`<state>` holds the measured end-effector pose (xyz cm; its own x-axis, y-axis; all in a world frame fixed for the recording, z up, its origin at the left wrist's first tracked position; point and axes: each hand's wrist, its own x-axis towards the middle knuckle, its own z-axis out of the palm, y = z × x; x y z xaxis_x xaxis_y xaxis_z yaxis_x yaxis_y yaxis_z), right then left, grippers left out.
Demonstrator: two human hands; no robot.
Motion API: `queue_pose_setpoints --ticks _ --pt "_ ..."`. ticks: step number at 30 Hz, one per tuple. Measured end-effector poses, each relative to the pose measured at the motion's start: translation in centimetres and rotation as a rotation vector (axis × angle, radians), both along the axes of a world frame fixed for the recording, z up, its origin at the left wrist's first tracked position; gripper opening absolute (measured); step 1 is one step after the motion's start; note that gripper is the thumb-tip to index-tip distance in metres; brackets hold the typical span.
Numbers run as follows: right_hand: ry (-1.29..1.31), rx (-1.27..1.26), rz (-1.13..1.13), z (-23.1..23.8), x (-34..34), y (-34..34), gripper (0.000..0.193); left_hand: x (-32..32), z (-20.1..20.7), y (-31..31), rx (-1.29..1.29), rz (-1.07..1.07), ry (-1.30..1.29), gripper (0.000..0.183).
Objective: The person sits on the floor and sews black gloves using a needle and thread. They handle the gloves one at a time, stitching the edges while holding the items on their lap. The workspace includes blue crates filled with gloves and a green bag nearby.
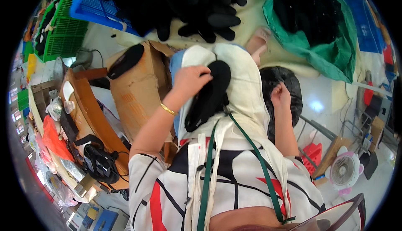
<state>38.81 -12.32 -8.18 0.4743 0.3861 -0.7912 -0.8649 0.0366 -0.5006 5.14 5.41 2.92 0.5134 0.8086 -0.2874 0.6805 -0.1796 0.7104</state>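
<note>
Left hand (194, 79), fingers drawn together, pinches the edge of a long black shoe-shaped fabric piece (211, 92) lying on the off-white cloth apron (247, 99). Right hand (281, 96), curled, overlaps a shiny black plastic bag (296, 99); its grip I cannot tell.

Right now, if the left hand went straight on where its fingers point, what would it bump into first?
Probably the black sole-shaped piece lying on the lap: the left hand is right at its edge, though this view leaves it unclear whether they touch.
</note>
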Motion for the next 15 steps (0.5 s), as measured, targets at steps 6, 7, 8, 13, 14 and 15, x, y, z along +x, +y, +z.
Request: queue_pose_setpoints --ticks 6,7,8,13,14,15 --pt "-0.031 0.051 -0.010 -1.6 1.3 -1.7 0.018 0.8 -1.1 -0.8 0.341 -0.164 0.036 0.012" --pt "-0.034 0.017 -0.004 -1.3 1.4 -1.5 0.015 1.0 -0.4 -1.0 0.352 -0.157 0.013 0.009" --pt "-0.040 -0.019 -0.005 -0.6 1.1 -1.7 0.014 1.1 -0.3 -1.5 0.374 -0.122 -0.049 0.010" --pt "-0.078 -0.032 0.085 1.8 3.4 -2.9 0.014 1.8 -0.8 -1.4 0.443 -0.110 -0.093 0.011" --pt "-0.067 -0.042 0.059 1.5 4.6 -4.0 0.016 1.9 -1.0 -1.7 0.436 -0.108 -0.096 0.011" --pt "-0.067 0.014 0.067 0.6 6.4 -5.8 0.019 2.0 -1.0 -1.7 0.438 -0.100 -0.096 0.011"
